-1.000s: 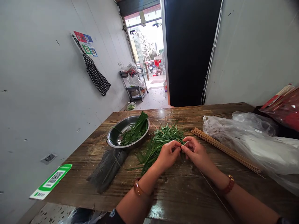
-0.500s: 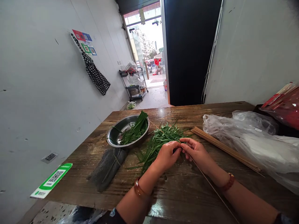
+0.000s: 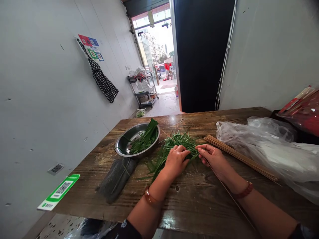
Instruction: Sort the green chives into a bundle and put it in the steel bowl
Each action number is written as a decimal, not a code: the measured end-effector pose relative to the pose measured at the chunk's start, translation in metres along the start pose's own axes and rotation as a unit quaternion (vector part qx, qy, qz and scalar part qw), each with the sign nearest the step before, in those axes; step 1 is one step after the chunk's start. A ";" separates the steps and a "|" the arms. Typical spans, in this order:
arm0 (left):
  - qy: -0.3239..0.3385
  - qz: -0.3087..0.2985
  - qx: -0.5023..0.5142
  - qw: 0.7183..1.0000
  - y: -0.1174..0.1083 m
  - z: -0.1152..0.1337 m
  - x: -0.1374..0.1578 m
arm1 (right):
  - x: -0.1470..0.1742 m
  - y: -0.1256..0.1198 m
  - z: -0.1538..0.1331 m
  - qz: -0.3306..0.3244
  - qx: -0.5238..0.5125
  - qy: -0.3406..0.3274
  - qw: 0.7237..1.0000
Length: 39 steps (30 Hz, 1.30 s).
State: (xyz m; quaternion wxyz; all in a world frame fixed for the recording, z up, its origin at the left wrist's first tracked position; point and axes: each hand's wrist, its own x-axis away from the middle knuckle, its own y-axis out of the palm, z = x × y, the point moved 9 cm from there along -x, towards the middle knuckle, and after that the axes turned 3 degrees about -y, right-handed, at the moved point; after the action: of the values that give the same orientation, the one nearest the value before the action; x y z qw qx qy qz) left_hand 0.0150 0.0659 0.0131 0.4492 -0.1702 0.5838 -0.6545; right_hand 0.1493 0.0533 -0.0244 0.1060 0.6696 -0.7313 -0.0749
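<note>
A loose pile of cut chives [image 3: 163,156] lies on the wooden table in front of me. My left hand [image 3: 176,160] rests on the near side of this pile, its fingertips among the leaves and its thumb apart from the index finger. Pinched between the thumb and fingers of my right hand [image 3: 210,156] is a thin bamboo skewer [image 3: 230,194], which runs back along my forearm toward the table's near edge. The skewer's tip is near the right side of the pile.
A steel bowl [image 3: 119,150] with chives stands left of the pile, a dark mesh bundle [image 3: 116,181] before it. Right lie a bundle of bamboo skewers [image 3: 239,156] and clear plastic bags [image 3: 281,152]. A green QR-code card [image 3: 59,192] is at the left edge.
My left hand has come away from my right hand and moved onto the chives, its fingers parting. My right hand has shifted slightly right, still pinching the skewer.
</note>
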 end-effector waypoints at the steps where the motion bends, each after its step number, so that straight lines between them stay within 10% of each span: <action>1: -0.005 0.003 -0.009 1.000 0.000 -0.001 0.000 | 0.000 0.000 -0.001 0.000 0.002 -0.008 1.000; 12: -0.165 0.143 0.313 0.924 -0.033 -0.043 -0.004 | 0.000 -0.008 -0.012 0.009 0.015 -0.023 1.000; 28: -0.207 0.087 0.598 0.769 -0.027 -0.034 0.000 | 0.005 0.001 -0.011 -0.029 0.038 -0.018 0.999; 32: -0.206 0.121 0.559 0.794 -0.031 -0.042 0.000 | 0.004 0.000 -0.010 -0.033 0.045 -0.023 0.998; 39: -0.151 0.257 0.231 0.926 -0.061 -0.039 0.006 | 0.004 -0.001 -0.013 -0.023 0.053 -0.028 0.998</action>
State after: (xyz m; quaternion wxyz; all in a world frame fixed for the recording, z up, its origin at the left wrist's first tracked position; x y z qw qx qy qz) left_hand -0.0411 0.0793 0.0570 0.7117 -0.0027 0.3658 -0.5998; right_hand 0.1527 0.0496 -0.0122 0.0483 0.6882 -0.7216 -0.0574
